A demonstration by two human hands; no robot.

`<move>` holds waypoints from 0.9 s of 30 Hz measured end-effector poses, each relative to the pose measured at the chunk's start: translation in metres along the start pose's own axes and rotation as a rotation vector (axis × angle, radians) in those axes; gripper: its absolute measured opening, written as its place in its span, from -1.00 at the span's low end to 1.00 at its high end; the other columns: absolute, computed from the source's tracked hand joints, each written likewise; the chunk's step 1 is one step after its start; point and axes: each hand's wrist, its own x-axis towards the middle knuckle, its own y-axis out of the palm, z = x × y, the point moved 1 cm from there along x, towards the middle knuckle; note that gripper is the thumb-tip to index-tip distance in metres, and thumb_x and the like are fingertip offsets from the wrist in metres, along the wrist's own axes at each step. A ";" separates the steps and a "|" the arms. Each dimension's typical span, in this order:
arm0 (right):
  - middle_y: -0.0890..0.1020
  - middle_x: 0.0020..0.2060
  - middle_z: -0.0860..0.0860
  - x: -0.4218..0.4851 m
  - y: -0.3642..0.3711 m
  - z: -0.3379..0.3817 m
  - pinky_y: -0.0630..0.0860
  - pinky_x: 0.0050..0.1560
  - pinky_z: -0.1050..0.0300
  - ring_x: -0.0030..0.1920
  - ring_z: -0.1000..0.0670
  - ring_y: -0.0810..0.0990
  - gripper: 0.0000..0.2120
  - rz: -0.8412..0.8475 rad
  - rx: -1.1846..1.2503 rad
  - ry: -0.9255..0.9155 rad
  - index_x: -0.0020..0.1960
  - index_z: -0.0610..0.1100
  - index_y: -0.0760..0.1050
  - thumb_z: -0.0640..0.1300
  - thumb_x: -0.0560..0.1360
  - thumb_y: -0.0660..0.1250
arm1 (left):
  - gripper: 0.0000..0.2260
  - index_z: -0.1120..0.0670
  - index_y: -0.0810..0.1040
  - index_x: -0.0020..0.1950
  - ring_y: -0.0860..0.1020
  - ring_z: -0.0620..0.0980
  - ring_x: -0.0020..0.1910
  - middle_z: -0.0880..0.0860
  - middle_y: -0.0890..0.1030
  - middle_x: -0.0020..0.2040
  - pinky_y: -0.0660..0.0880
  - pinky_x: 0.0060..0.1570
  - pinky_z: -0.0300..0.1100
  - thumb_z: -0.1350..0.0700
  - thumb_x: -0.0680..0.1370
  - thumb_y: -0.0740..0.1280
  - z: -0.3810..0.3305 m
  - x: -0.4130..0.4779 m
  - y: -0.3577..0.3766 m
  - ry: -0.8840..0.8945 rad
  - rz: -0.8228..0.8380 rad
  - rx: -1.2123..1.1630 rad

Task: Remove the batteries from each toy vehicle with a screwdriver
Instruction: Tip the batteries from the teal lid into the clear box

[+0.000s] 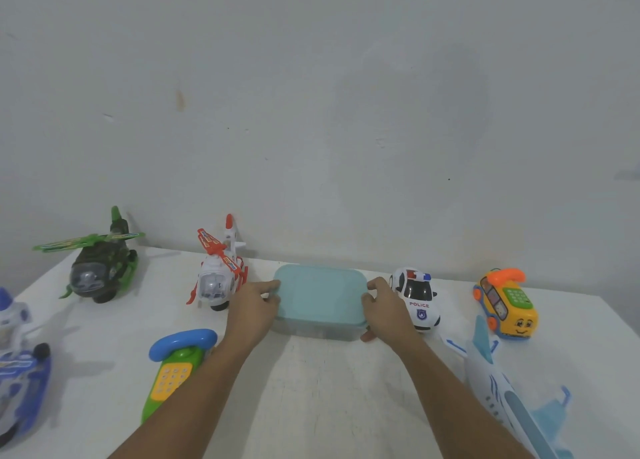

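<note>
A clear box with a teal lid point(320, 294) sits at the middle back of the white table point(329, 389). My left hand point(252, 311) grips its left end, fingers curled over the lid's edge. My right hand point(386, 308) grips the right end, thumb low against the box's side. Toy vehicles stand around: a green helicopter point(100, 266), a white and red helicopter point(220, 275), a police car point(417, 299), a yellow phone bus point(505, 302), a blue and white plane point(509, 392), a green phone toy point(176, 368) and a blue toy point(20, 372). No screwdriver shows.
A grey wall point(311, 112) rises straight behind the table's far edge. Bare table surface lies between my forearms in front of the box. The toys crowd both sides, close to my wrists.
</note>
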 end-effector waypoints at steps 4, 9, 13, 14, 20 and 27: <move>0.45 0.09 -0.08 -0.002 0.002 -0.001 0.67 -0.24 -0.09 -0.08 -0.14 0.60 -0.70 0.036 0.138 0.062 0.38 -0.09 0.28 -0.18 0.66 0.08 | -0.65 0.12 0.52 0.38 0.49 -0.02 0.07 0.12 0.57 0.31 0.45 0.20 -0.10 0.26 0.59 0.33 0.000 -0.002 0.001 -0.054 -0.010 -0.106; 0.49 0.13 -0.11 0.000 0.002 -0.006 0.67 -0.28 -0.06 0.00 -0.16 0.60 -0.66 0.093 0.299 0.091 0.42 -0.01 0.28 -0.17 0.67 0.08 | -0.66 0.09 0.56 0.34 0.50 -0.05 -0.09 0.14 0.64 0.17 0.43 0.00 -0.20 0.27 0.57 0.37 0.004 0.002 0.004 -0.111 -0.024 -0.194; 0.49 0.19 -0.11 0.000 0.008 -0.013 0.64 -0.35 0.09 0.07 -0.14 0.56 -0.61 0.065 0.304 0.056 0.48 0.01 0.25 -0.19 0.67 0.07 | -0.65 0.08 0.56 0.34 0.50 -0.06 -0.06 0.12 0.62 0.18 0.44 0.02 -0.19 0.27 0.57 0.37 0.005 0.002 0.004 -0.131 -0.018 -0.215; 0.50 0.18 -0.09 -0.001 0.010 -0.014 0.62 -0.38 0.15 0.06 -0.13 0.56 -0.60 0.050 0.291 0.037 0.48 0.02 0.25 -0.20 0.67 0.06 | -0.65 0.08 0.56 0.34 0.49 -0.07 -0.08 0.09 0.62 0.16 0.43 0.00 -0.20 0.26 0.57 0.37 0.006 0.002 0.005 -0.135 -0.015 -0.216; 0.48 0.15 -0.08 0.004 0.014 -0.013 0.61 -0.40 0.13 -0.08 -0.04 0.55 -0.55 0.044 0.272 0.051 0.49 0.06 0.22 -0.23 0.65 0.05 | -0.65 -0.02 0.59 0.19 0.49 -0.05 -0.22 0.02 0.55 -0.13 0.57 -0.05 -0.05 0.36 0.52 0.33 0.001 0.013 0.004 -0.223 0.045 -0.204; 0.54 0.05 -0.13 0.039 0.002 0.006 0.59 -0.22 0.03 0.02 -0.15 0.57 -0.74 0.046 0.202 0.203 0.21 -0.12 0.40 -0.06 0.63 0.04 | -0.75 0.23 0.47 0.25 0.45 0.13 -0.01 0.14 0.47 0.04 0.44 -0.04 -0.08 0.14 0.64 0.18 -0.025 0.057 0.010 -0.431 0.139 -0.146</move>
